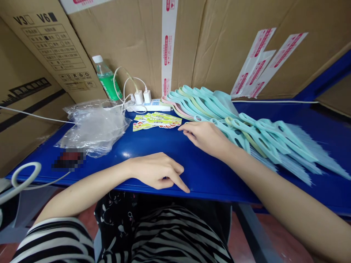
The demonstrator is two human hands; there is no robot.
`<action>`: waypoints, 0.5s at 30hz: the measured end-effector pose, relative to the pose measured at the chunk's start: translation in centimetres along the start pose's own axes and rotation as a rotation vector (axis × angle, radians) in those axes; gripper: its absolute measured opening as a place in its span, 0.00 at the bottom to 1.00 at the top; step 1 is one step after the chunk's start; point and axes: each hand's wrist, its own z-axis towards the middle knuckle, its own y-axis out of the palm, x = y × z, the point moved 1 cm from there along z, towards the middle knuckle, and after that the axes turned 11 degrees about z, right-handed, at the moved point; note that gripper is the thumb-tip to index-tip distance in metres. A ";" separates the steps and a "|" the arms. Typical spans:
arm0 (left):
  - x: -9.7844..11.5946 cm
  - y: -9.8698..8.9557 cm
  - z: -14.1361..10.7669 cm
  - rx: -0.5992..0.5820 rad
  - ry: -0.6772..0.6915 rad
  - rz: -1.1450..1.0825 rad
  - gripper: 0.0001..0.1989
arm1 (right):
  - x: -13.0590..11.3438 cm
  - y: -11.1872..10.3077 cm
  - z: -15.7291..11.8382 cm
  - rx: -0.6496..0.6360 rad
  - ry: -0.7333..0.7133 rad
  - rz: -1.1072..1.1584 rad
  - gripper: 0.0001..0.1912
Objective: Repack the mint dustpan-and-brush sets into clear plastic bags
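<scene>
Royal-blue workbench (153, 160); pale aqua plastic pieces (208, 106); black-and-white striped sleeve (55, 237); green-labelled water bottle (107, 82)

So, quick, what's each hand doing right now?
Left hand: open, holding nothing, resting on the blue tabletop.
Right hand: open, holding nothing, beside the pale teal plastic pieces.

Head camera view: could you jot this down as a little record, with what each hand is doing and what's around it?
Left hand: fingers resting near the front edge of the blue table, holding nothing
Right hand: resting on the table beside the pile of pale teal moulded plastic pieces, holding nothing
Nearby: yellow and red paper labels
Rest: crumpled clear plastic bag; white power strip; white chargers; green-labelled water bottle; cardboard boxes
</scene>
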 end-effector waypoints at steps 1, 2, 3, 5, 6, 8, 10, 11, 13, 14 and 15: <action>0.0 0.0 0.0 0.007 0.007 -0.004 0.21 | 0.0 0.0 0.0 -0.001 0.003 0.001 0.17; 0.0 0.1 0.1 0.012 0.010 -0.005 0.21 | -0.1 0.0 0.0 -0.006 0.011 0.001 0.17; 0.1 0.1 0.1 0.015 0.009 -0.004 0.21 | -0.1 -0.1 0.0 -0.014 0.022 0.001 0.17; 0.1 0.2 0.2 0.015 0.002 0.002 0.23 | -0.2 -0.1 0.1 -0.032 0.042 -0.006 0.18; 0.2 0.2 0.3 0.013 -0.002 0.003 0.23 | -0.2 -0.1 0.1 -0.039 0.046 -0.011 0.18; 0.1 0.1 0.2 0.012 -0.009 -0.010 0.22 | -0.3 -0.1 0.2 -0.047 0.047 -0.026 0.18; 0.0 -0.2 0.0 0.018 -0.014 -0.040 0.19 | -0.3 -0.1 0.2 -0.053 0.051 -0.037 0.18; -0.1 -0.2 -0.1 0.021 -0.016 -0.056 0.19 | -0.3 -0.1 0.2 -0.058 0.056 -0.041 0.18; -0.2 -0.3 -0.2 0.026 -0.021 -0.072 0.19 | -0.3 0.0 0.1 -0.064 0.060 -0.047 0.19; -0.2 -0.3 -0.2 0.026 -0.023 -0.071 0.20 | -0.3 0.0 0.1 -0.063 0.054 -0.048 0.19; -0.2 -0.2 -0.1 0.027 -0.024 -0.062 0.21 | -0.3 0.0 0.1 -0.059 0.044 -0.046 0.19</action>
